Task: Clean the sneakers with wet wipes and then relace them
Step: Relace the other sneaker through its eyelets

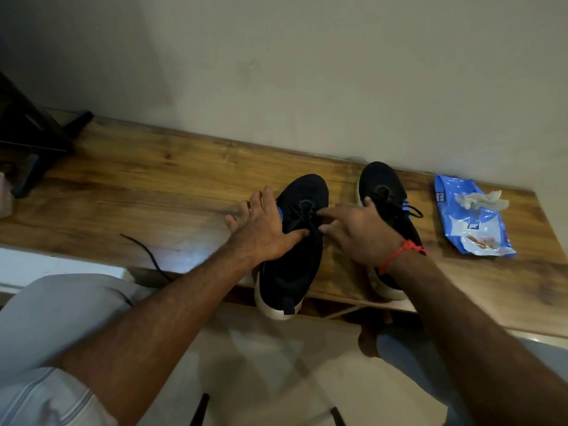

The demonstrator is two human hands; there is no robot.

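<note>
I am relacing the near sneaker (292,241), which sits on the wooden counter (153,186) with its heel hanging over the front edge. My left hand (264,229) lies along its left side, fingers (246,210) straight and slightly spread on the counter, thumb pressed across the tongue area. My right hand (356,232) reaches in from the other side, forefinger stretched to the lace (304,215) at the eyelets; whether the thumb pinches the lace I cannot tell. The second sneaker (387,195) stands just beside, behind my right hand, already laced by the look of it. The wipes pack (473,222) with a used wipe (479,199) on top lies further right.

To do this well, I judge I should keep the left thumb pinning the tongue flat, feed the lace tip squarely through each eyelet, and draw both sides evenly. The loose lace end (144,250) trailing off the counter edge could snag, so I would gather it first.
</note>
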